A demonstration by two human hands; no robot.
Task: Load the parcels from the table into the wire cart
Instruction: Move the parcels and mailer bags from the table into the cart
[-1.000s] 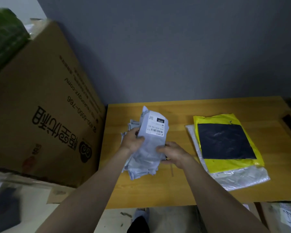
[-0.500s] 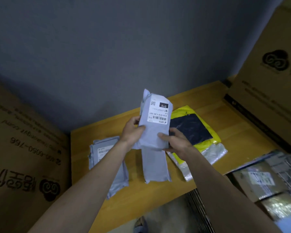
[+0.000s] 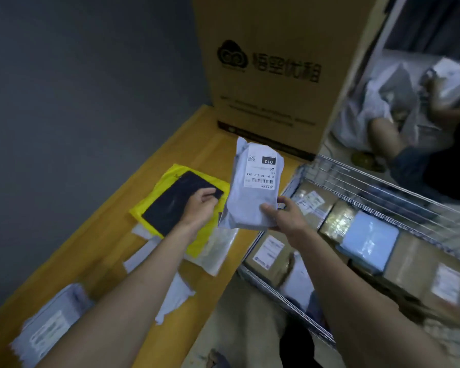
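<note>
Parcels are being moved from a yellow wooden counter [image 3: 112,235] into a wire cart [image 3: 383,187] that stands just beside its right edge. Behind both rises a large cardboard box [image 3: 271,62] printed with a logo. The cart already holds several taped brown boxes [image 3: 274,253] with labels and a pale blue packet [image 3: 369,240], so part of the loading looks done. On the counter lie a yellow mailer with a dark panel [image 3: 170,205], resting on a clear plastic bag [image 3: 215,253], and a grey labelled mailer [image 3: 48,330] near the front corner; these seem left to load. The right hand [image 3: 284,213] has its grip closed around the lower end of a grey mailer [image 3: 252,187] with a white barcode label, held upright in the air over the counter's edge next to the cart. The left hand [image 3: 199,205] hovers over the yellow mailer, fingers loosely curled and apparently holding nothing.
</note>
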